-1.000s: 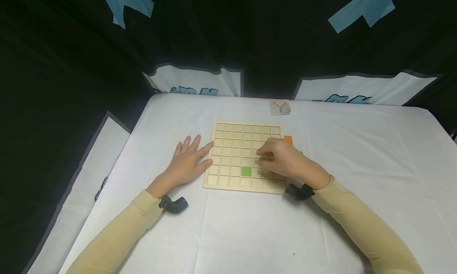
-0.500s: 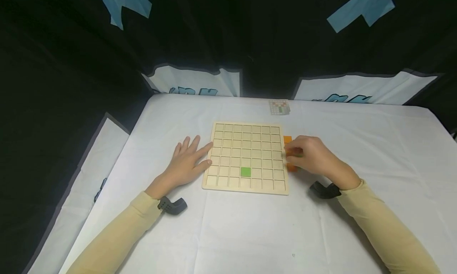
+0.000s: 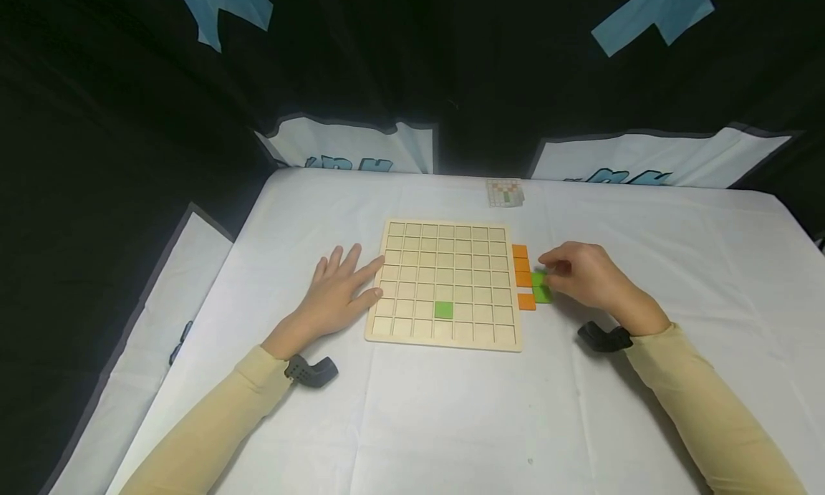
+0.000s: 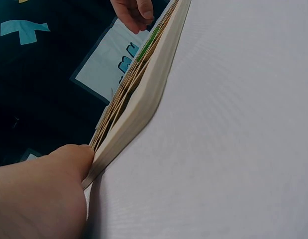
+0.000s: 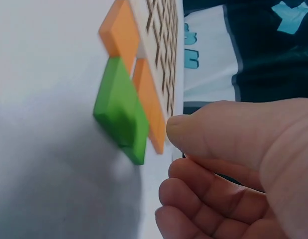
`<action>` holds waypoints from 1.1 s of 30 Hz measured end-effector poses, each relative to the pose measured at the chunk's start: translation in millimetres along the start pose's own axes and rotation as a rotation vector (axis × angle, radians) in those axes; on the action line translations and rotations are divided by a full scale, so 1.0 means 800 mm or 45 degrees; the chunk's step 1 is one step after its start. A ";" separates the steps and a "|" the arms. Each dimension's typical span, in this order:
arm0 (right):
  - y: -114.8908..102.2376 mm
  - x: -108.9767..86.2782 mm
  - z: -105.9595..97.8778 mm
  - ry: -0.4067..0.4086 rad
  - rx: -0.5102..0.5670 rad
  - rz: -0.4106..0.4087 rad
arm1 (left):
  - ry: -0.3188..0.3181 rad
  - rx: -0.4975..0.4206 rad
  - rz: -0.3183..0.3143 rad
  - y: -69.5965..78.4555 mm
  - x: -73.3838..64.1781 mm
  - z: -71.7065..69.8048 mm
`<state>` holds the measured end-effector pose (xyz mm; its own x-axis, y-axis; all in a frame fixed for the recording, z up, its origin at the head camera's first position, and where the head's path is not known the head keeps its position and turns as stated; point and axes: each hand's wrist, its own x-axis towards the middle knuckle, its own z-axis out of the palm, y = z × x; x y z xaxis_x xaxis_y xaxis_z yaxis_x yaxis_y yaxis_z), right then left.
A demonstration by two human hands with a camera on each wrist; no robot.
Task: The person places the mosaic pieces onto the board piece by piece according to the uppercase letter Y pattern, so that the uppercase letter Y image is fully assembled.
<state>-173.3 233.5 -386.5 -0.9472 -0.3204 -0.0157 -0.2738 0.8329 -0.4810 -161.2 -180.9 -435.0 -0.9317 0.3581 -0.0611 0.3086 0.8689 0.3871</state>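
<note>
At the far left, a tan sleeve [image 3: 209, 416] reaches in over the white tabletop [image 3: 438, 423], with a dark wrist device [image 3: 312, 372] at its cuff. The left hand [image 3: 331, 294] lies flat beside it, fingers straight and fanned out, thumb spread away from the forefinger; the tips of both touch the left edge of a pale wooden board [image 3: 445, 343] marked with a grid of square cells.

The board lies flat on the tabletop, and one green square [image 3: 443, 309] sits in it — middle column, second row from the near edge. Beyond the board's far right corner, a small printed card [image 3: 505, 193] rests near the tabletop's far edge.

Along the board's right side lie orange tiles [image 3: 522, 264], three in a column and, after a gap toward the near side, a single one [image 3: 526, 301]. Two green tiles [image 3: 542, 294] lie together just right of the orange ones.

The right hand [image 3: 589, 276] hovers by those green tiles, fingers loosely bent, thumb and forefinger parted — it grips nothing. A second dark wrist device [image 3: 604, 337] sits beneath its wrist.
</note>
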 end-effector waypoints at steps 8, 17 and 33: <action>0.006 0.004 0.004 -0.012 -0.008 0.004 | 0.000 0.004 0.002 0.000 0.000 0.000; 0.007 0.007 0.010 -0.054 -0.009 0.032 | 0.003 0.007 -0.005 0.001 0.000 -0.001; 0.007 0.010 0.020 -0.050 -0.014 0.014 | 0.003 0.020 -0.002 0.001 0.001 0.000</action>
<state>-179.5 228.9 -403.1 -0.9430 -0.3283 -0.0555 -0.2652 0.8414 -0.4708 -161.7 -180.3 -434.7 -0.9327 0.3558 -0.0599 0.3097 0.8747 0.3727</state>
